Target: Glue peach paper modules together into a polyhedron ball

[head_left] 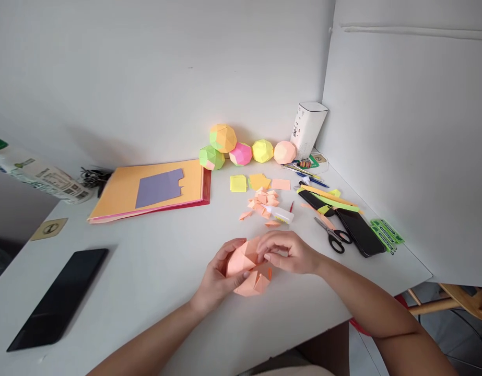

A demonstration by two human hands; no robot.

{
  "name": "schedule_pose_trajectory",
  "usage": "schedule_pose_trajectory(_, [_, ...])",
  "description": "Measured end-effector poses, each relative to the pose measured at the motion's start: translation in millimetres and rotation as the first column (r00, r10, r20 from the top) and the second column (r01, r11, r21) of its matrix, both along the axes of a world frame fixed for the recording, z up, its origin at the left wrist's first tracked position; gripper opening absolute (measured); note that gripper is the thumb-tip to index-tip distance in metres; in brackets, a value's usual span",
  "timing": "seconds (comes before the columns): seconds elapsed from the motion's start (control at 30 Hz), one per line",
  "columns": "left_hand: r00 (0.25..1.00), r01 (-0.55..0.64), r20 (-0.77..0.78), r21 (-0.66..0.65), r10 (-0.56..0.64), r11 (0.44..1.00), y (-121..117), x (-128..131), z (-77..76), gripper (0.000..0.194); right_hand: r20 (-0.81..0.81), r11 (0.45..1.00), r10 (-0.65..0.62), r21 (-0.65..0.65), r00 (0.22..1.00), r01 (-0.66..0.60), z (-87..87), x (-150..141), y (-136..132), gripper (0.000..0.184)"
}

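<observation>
My left hand [221, 271] is closed around the side of a peach folded-paper piece [241, 258], its thumb pressed along the lower edge. On the right edge of that same piece, my right hand [283, 250] pinches with bent fingers, which partly hide the paper. A second peach paper piece [251, 284] with open folds shows just below, partly covered; whether the two are joined I cannot tell. Beyond my hands lies a heap of small folded peach units [263, 198]. A white glue bottle [282, 214] rests on its side against them.
Several finished paper balls [262, 151] stand by the back wall. Paper sheets [107, 196] and a black tablet [58, 297] lie left. Paper squares [238, 183] sit behind the heap. Scissors [334, 237], a phone [360, 232] and green packets [386, 235] are right. A white box [309, 128] fills the corner.
</observation>
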State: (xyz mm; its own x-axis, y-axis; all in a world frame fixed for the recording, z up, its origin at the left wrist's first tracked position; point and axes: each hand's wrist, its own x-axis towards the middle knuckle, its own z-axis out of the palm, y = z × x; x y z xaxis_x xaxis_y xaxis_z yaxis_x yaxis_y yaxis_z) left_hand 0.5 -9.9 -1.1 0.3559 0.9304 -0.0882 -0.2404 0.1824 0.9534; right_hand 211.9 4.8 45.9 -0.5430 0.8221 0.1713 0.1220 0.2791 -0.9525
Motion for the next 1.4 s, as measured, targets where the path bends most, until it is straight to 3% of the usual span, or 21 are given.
schedule_pose_trajectory(0.17, [0.997, -0.083, 0.003, -0.007, 0.083, 0.997, 2, 1, 2.5, 0.048, 0.274, 0.995, 0.072, -0.093, 0.959, -0.048, 0.6, -3, -2, 0.016])
schedule_pose_trajectory(0.33, [0.993, -0.116, -0.003, -0.053, 0.116, 0.992, 4, 2, 3.1, 0.048, 0.319, 0.994, 0.054, -0.106, 0.946, -0.021, -8.6, -9, -4, 0.016])
schedule_pose_trajectory(0.5, [0.993, -0.115, -0.05, -0.144, 0.109, 0.983, 3, 0, -2.8, 0.053, 0.184, 0.95, 0.032, -0.31, 0.982, 0.027, -11.9, -8, -1, 0.016])
schedule_pose_trajectory(0.6, [0.971, -0.216, -0.14, -0.144, 0.196, 0.966, 2, -1, -1.5, 0.049, 0.003, 0.894, 0.002, -0.448, 1.0, 0.0, -14.4, -5, 3, 0.02])
schedule_pose_trajectory(0.67, [0.935, -0.313, -0.209, -0.104, 0.287, 0.944, 0, -1, 2.3, 0.042, -0.118, 0.845, -0.009, -0.532, 0.993, -0.056, -16.7, -4, 5, 0.024])
schedule_pose_trajectory(0.73, [0.908, -0.345, -0.243, 0.032, 0.342, 0.938, 0, -2, 5.9, 0.035, -0.172, 0.811, 0.0, -0.577, 0.985, -0.101, -18.1, -2, 6, 0.028])
schedule_pose_trajectory(0.83, [0.921, -0.22, -0.245, 0.317, 0.304, 0.923, -1, -2, 6.4, 0.035, -0.099, 0.835, 0.059, -0.54, 0.993, -0.103, -17.0, -1, 6, 0.026])
schedule_pose_trajectory(1.0, [0.918, 0.052, -0.34, 0.614, 0.204, 0.788, -3, -1, -1.4, 0.048, 0.136, 0.921, 0.098, -0.388, 0.986, -0.038, -9.9, -2, 2, 0.019])
schedule_pose_trajectory(1.13, [0.842, 0.212, -0.488, 0.692, 0.231, 0.69, -6, -2, -2.0, 0.038, 0.163, 0.943, 0.109, -0.329, 0.981, -0.051, -5.5, -4, 0, 0.018])
schedule_pose_trajectory(1.23, [0.806, 0.262, -0.544, 0.683, 0.234, 0.682, -8, -1, 0.4, 0.031, 0.157, 0.943, 0.133, -0.325, 0.979, -0.075, -4.2, -5, -2, 0.016])
schedule_pose_trajectory(1.4, [0.828, 0.261, -0.521, 0.687, 0.209, 0.678, -11, -1, 0.3, 0.024, 0.201, 0.956, 0.127, -0.287, 0.971, -0.066, -4.7, -4, -2, 0.015])
